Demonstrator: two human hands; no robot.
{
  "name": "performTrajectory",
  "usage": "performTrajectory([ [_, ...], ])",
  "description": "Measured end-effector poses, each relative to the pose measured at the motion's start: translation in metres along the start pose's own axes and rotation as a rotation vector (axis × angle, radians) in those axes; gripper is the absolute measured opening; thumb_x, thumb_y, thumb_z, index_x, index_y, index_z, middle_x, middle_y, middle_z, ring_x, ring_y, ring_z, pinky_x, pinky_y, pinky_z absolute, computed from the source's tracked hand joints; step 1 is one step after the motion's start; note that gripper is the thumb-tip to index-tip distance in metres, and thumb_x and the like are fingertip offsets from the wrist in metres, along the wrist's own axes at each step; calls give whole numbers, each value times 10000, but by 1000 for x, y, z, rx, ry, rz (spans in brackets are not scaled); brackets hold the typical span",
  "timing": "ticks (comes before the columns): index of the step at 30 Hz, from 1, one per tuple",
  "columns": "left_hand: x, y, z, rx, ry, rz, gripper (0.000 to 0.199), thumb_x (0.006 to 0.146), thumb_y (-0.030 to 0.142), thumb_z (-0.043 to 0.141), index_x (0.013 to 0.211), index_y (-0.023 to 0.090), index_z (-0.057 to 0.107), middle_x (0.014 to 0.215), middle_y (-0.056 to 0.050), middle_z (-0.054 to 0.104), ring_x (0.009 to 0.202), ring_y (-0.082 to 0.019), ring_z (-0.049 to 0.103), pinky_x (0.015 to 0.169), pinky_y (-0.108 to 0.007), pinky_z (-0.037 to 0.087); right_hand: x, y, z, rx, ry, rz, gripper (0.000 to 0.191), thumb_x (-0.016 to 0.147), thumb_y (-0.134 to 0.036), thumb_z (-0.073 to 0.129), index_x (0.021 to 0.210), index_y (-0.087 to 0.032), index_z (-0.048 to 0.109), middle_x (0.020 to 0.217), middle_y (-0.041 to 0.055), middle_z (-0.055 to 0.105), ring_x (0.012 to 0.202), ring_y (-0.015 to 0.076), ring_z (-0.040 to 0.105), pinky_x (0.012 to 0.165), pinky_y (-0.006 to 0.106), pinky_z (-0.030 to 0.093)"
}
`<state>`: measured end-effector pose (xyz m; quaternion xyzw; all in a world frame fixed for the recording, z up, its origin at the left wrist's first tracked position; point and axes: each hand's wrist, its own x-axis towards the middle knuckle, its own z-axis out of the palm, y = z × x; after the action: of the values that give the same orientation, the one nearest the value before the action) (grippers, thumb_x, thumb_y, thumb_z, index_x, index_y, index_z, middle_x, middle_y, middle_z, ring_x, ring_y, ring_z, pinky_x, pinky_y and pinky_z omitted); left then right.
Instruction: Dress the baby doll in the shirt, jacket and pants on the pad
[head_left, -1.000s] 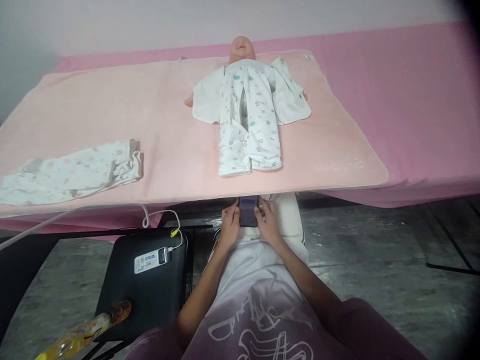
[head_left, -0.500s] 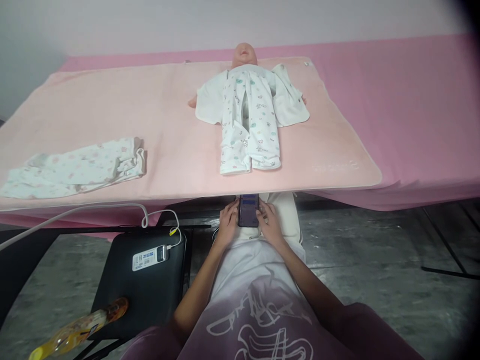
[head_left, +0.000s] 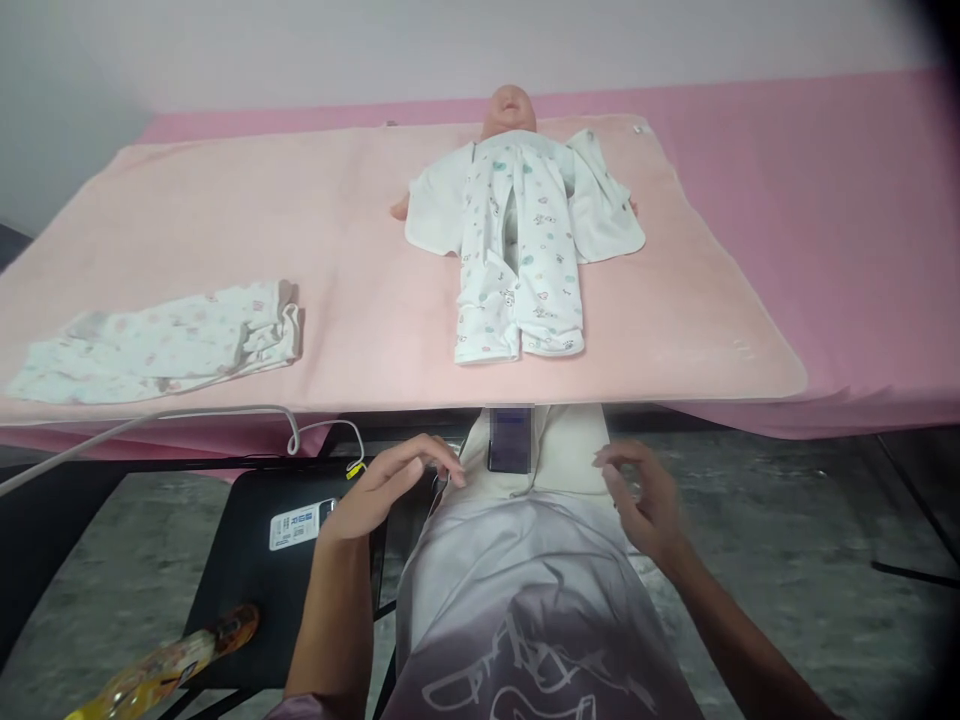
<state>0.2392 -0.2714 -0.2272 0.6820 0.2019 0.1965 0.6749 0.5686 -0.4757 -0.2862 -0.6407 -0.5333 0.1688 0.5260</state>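
Observation:
A dark smartphone lies on my lap, its upper end near the table's front edge. My left hand is lifted to the left of it, fingers loosely bent and holding nothing. To the phone's right hovers my right hand, thumb and curled fingers apart, also with nothing in it. On the table a baby doll lies on its back, head toward the wall. Printed baby trousers lie over its front, and white cloth covers its arms down to the hands.
Folded printed baby clothes rest on the left of the peach mat, over a pink cloth. At lower left, a black stool bears a power bank with a white cable. A bottle is beside it.
Both hands have let go of the smartphone and moved apart, left and right. The phone stays on my lap. The view has shifted slightly, and the doll and clothes lie as before.

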Motion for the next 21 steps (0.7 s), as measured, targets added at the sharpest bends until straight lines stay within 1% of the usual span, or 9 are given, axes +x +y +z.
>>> performTrajectory([
  [3, 25, 29, -11, -81, 54, 247, 364, 1189, 498, 510, 1201, 260, 786, 987, -95, 769, 914, -253, 741, 813, -403, 603, 36, -19, -32, 47, 3, -183, 104, 1094, -253, 656, 1177, -280, 713, 982, 65, 739, 851, 255, 714, 721, 425, 571],
  [6, 79, 66, -24, 133, 177, 368, 296, 1183, 467, 553, 1184, 287, 789, 1029, -71, 773, 952, -233, 733, 884, -409, 601, 96, -35, -51, -4, 25, -313, 92, 1083, -331, 689, 1156, -307, 741, 962, 67, 747, 835, 273, 718, 724, 461, 583],
  [7, 102, 79, -29, 257, 229, 385, 283, 1172, 468, 583, 1192, 280, 793, 1119, -83, 784, 1022, -237, 733, 924, -410, 595, 120, -40, -53, -54, 39, -333, 80, 1084, -357, 700, 1132, -314, 748, 957, 63, 746, 837, 272, 717, 747, 468, 592],
  [9, 152, 100, -42, 507, 291, 345, 253, 1146, 466, 639, 1241, 272, 771, 1320, -87, 777, 1176, -243, 723, 976, -389, 587, 172, -50, -51, -113, 71, -333, 95, 1096, -405, 701, 1095, -319, 742, 993, 60, 750, 882, 272, 727, 812, 477, 610],
  [11, 202, 110, -59, 683, 337, 309, 260, 1124, 468, 665, 1243, 250, 741, 1376, -93, 759, 1210, -248, 702, 997, -379, 588, 225, -54, -43, -126, -12, -314, 149, 1106, -461, 685, 1097, -319, 726, 1050, 57, 754, 935, 271, 736, 859, 472, 623],
  [13, 249, 109, -82, 797, 362, 276, 275, 1107, 477, 670, 1229, 233, 711, 1381, -105, 750, 1219, -259, 686, 1018, -383, 588, 276, -48, -33, -171, -98, -287, 189, 1099, -502, 683, 1131, -318, 709, 1123, 60, 757, 1007, 279, 725, 901, 469, 625],
  [16, 298, 92, -124, 876, 473, 206, 298, 1086, 494, 670, 1217, 227, 678, 1346, -127, 729, 1236, -295, 672, 1087, -444, 562, 339, -15, -27, -290, -113, -212, 243, 1077, -518, 683, 1192, -304, 685, 1217, 77, 736, 1066, 297, 696, 985, 505, 613],
  [18, 311, 75, -153, 919, 599, 127, 329, 1051, 509, 703, 1205, 221, 661, 1311, -150, 705, 1283, -348, 645, 1147, -519, 520, 368, 18, -30, -403, -54, -136, 297, 1038, -524, 704, 1204, -279, 672, 1196, 97, 712, 1090, 321, 672, 1053, 562, 588],
  [21, 304, 48, -181, 1004, 701, -60, 379, 965, 491, 779, 1187, 219, 637, 1294, -189, 668, 1370, -448, 584, 1206, -624, 451, 385, 67, -42, -571, 9, -2, 343, 968, -497, 727, 1185, -241, 656, 1161, 114, 685, 1139, 354, 645, 1115, 626, 546],
])
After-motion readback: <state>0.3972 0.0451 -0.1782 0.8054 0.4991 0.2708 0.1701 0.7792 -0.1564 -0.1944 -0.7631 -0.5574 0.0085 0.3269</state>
